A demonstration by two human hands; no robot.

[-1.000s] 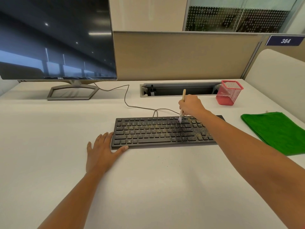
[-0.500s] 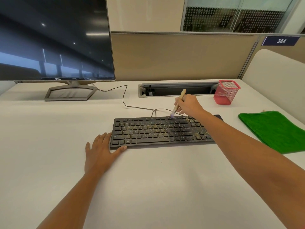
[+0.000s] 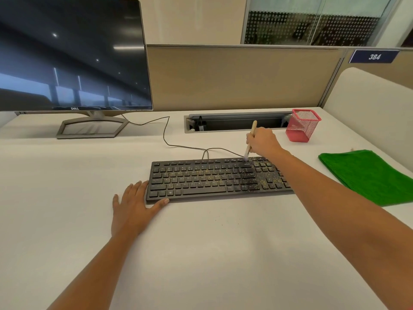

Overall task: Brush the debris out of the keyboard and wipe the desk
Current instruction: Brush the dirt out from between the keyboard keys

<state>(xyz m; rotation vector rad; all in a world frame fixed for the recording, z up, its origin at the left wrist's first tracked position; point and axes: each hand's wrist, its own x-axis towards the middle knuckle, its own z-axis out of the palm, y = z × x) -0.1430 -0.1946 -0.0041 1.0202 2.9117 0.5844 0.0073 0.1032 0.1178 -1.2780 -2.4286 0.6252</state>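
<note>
My right hand (image 3: 262, 142) has its fingers clamped round a wooden brush (image 3: 253, 127), bristles at 1 o'clock on the back edge of the black keyboard (image 3: 210, 181). My left hand (image 3: 131, 209) lies flat, fingers straight, touching its 8 o'clock corner. Yellowish debris (image 3: 269, 180) speckles the keys. The green cloth (image 3: 366, 175) lies at 3 o'clock on the worktop (image 3: 201, 253).

Keyboard (image 3: 214, 179) lies mid-desk (image 3: 201, 253), monitor (image 3: 71, 54) behind-left, cloth (image 3: 368, 175) right, basket (image 3: 302, 125) behind-right.

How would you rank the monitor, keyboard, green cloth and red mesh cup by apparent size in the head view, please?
1. monitor
2. keyboard
3. green cloth, partly cut off by the frame edge
4. red mesh cup
</note>
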